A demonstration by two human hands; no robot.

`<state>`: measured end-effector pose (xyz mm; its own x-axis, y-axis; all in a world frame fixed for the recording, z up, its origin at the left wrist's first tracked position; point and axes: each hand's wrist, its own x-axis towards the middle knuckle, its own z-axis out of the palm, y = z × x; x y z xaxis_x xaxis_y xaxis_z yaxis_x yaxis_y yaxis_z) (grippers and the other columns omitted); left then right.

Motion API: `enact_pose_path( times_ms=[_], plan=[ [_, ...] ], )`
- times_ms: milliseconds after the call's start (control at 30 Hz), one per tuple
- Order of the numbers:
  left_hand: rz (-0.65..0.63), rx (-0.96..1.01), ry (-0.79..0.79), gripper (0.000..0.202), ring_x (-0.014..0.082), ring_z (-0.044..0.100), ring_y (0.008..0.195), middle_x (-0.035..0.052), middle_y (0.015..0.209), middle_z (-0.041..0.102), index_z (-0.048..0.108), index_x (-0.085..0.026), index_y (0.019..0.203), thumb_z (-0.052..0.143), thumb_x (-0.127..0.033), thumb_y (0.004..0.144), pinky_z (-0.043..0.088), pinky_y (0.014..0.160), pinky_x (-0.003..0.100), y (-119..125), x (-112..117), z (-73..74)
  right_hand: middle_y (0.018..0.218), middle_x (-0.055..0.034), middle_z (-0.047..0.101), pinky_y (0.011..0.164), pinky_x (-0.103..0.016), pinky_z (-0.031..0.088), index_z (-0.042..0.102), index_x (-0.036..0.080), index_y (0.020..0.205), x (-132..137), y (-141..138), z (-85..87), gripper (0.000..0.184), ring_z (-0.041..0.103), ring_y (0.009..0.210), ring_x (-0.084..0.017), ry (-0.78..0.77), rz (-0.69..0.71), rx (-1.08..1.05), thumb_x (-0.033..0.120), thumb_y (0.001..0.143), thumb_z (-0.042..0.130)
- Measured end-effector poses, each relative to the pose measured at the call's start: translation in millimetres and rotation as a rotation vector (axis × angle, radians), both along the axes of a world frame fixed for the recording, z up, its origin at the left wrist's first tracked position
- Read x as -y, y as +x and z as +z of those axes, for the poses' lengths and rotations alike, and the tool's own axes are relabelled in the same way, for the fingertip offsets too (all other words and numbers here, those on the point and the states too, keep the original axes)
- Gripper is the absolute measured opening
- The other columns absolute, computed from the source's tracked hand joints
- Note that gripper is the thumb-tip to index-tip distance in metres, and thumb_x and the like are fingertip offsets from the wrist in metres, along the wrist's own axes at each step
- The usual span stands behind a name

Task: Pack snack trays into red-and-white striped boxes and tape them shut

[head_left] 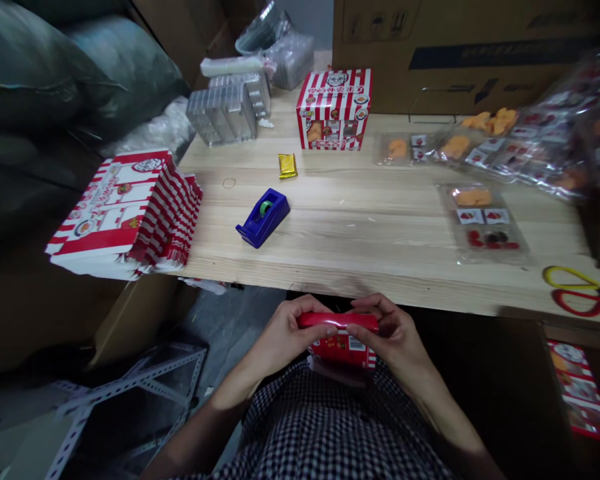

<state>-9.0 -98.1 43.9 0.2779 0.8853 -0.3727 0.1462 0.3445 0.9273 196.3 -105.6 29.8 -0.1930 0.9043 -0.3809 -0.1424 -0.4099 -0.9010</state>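
Note:
A small red-and-white printed cardboard box [343, 348] is held in front of my body, just below the table's front edge. My left hand [300, 328] grips its left end, thumb along the near side of the red top fold. On the right end, my right hand [386, 327] pinches the same fold between thumb and fingers. The fingers behind the box are partly hidden. Nearest on the table are a blue tape dispenser [264, 219] with a green roll and a small gold packet [287, 165].
A stack of flat striped boxes [125, 207] overhangs the table's left edge. An assembled striped box [334, 110] stands at the back, beside clear plastic trays [221, 113]. Toy-filled plastic packs [485, 223] lie right, near scissors [577, 287]. A large carton [460, 60] stands behind.

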Motion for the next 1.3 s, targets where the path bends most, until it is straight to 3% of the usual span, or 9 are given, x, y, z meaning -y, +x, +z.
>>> enact_pose_path(
  times_ms=[167,333,467,567,733,867,1067,1200,1300],
  plan=[
    [0.041,-0.036,0.120,0.027,0.0198,0.069,0.095,0.0073,0.104,0.077,0.077,-0.019,0.108,0.075,-0.035,0.086,0.054,0.087,0.034,-9,-10,-13.2,0.108,-0.0038,0.077,0.089,-0.035,0.059,0.073,0.028,0.110,-11,10,-6.1,0.027,0.073,0.095,-0.019,0.117,0.046,0.007,0.037,0.086,0.076],
    [0.072,0.025,0.117,0.036,0.0203,0.071,0.093,0.0079,0.109,0.077,0.074,-0.020,0.115,0.079,-0.035,0.082,0.056,0.087,0.037,-21,-19,-21.8,0.089,-0.0002,0.078,0.086,-0.031,0.060,0.077,0.031,0.103,-16,24,-5.2,0.016,0.074,0.085,-0.017,0.199,-0.021,0.097,0.032,0.087,0.076],
    [0.043,-0.024,0.177,0.028,0.0200,0.071,0.089,0.0080,0.100,0.079,0.078,-0.018,0.103,0.079,-0.037,0.082,0.057,0.085,0.036,-27,-31,-13.1,0.106,-0.0020,0.078,0.091,-0.036,0.060,0.076,0.034,0.112,-22,25,3.3,0.022,0.074,0.099,-0.021,0.324,0.097,0.204,0.032,0.091,0.071],
    [-0.018,0.009,0.202,0.028,0.0211,0.072,0.096,0.0087,0.108,0.078,0.077,-0.019,0.109,0.075,-0.034,0.086,0.057,0.089,0.037,-33,-42,-0.5,0.126,-0.0031,0.073,0.105,-0.044,0.052,0.074,0.036,0.120,-29,23,10.0,0.027,0.067,0.118,-0.025,0.448,0.186,0.288,0.033,0.094,0.067],
    [-0.121,0.117,0.288,0.067,0.0254,0.061,0.127,0.0099,0.137,0.066,0.059,-0.028,0.140,0.083,-0.023,0.078,0.048,0.109,0.041,-36,-45,11.7,0.122,-0.0021,0.075,0.101,-0.039,0.055,0.075,0.035,0.118,-35,23,5.2,0.026,0.071,0.109,-0.023,0.364,0.102,0.208,0.036,0.092,0.069],
    [-0.054,0.159,0.224,0.039,0.0230,0.069,0.113,0.0103,0.129,0.070,0.068,-0.023,0.129,0.071,-0.027,0.090,0.055,0.098,0.039,-35,-37,1.4,0.115,-0.0032,0.078,0.089,-0.033,0.060,0.076,0.033,0.116,-35,28,-5.3,0.027,0.074,0.096,-0.021,0.260,0.109,0.119,0.038,0.090,0.072],
    [-0.052,0.102,0.178,0.033,0.0227,0.071,0.109,0.0114,0.125,0.073,0.071,-0.020,0.123,0.068,-0.030,0.092,0.055,0.097,0.040,-36,-31,-25.2,0.105,-0.0028,0.080,0.089,-0.037,0.060,0.076,0.032,0.115,-34,28,-20.8,0.028,0.075,0.085,-0.020,0.201,0.168,0.079,0.039,0.089,0.073],
    [0.004,0.071,0.291,0.037,0.0249,0.063,0.124,0.0108,0.139,0.065,0.070,-0.024,0.127,0.071,-0.029,0.090,0.050,0.105,0.042,-33,-30,-36.6,0.122,-0.0041,0.076,0.100,-0.041,0.056,0.075,0.032,0.119,-38,28,-30.9,0.030,0.072,0.107,-0.023,0.251,0.182,0.120,0.041,0.091,0.070],
    [0.119,0.079,0.347,0.034,0.0252,0.066,0.119,0.0112,0.133,0.069,0.074,-0.023,0.120,0.075,-0.027,0.086,0.053,0.102,0.039,-31,-28,-40.4,0.128,-0.0046,0.073,0.103,-0.042,0.053,0.075,0.033,0.120,-42,31,-34.6,0.030,0.068,0.118,-0.025,0.280,0.186,0.143,0.043,0.092,0.068]
  ],
)
